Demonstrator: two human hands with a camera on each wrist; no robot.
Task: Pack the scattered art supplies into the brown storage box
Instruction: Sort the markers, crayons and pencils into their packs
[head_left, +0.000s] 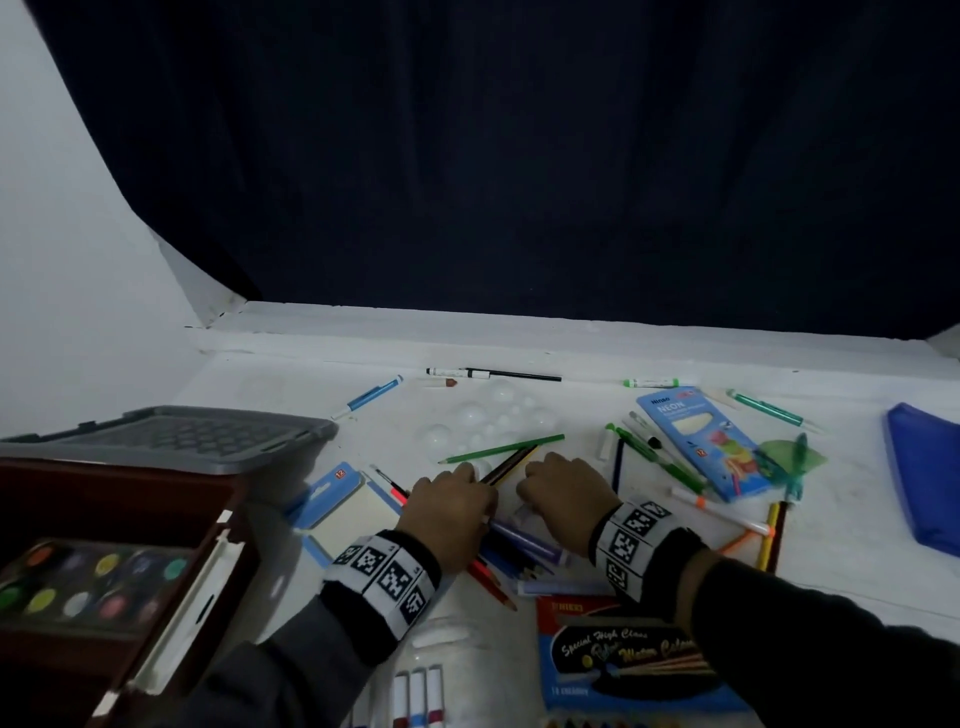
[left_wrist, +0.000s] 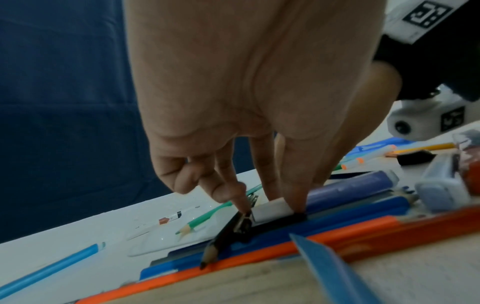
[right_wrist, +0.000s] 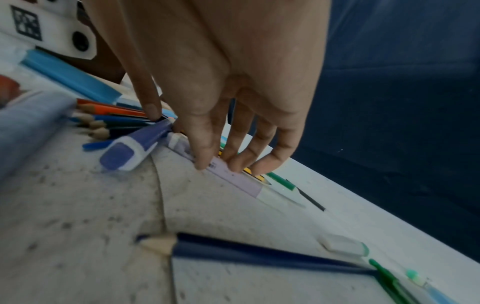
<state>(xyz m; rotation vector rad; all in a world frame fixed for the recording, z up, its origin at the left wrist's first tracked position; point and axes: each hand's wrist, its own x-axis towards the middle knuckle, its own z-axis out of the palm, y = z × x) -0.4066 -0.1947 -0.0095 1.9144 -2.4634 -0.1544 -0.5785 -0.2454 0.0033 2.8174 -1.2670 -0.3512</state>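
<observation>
The brown storage box (head_left: 130, 483) stands open at the lower left with a watercolour palette (head_left: 93, 582) inside. Both hands are down on a heap of coloured pencils (head_left: 493, 571) at the table's middle. My left hand (head_left: 452, 499) (left_wrist: 271, 202) pinches a small white eraser (left_wrist: 270, 211) that lies on a black pencil (left_wrist: 228, 232). My right hand (head_left: 558, 488) (right_wrist: 189, 142) has its fingers curled over a pale lilac pen (right_wrist: 233, 176), and its thumb touches the pencils (right_wrist: 114, 117) beside a purple marker (right_wrist: 137, 148).
A grey lid (head_left: 182, 436) lies behind the box. Pens and pencils are scattered across the white table. A blue neon box (head_left: 706, 447) and a blue folder (head_left: 924, 478) lie to the right. A watercolour carton (head_left: 634, 654) and a notepad pack (head_left: 348, 509) are near me.
</observation>
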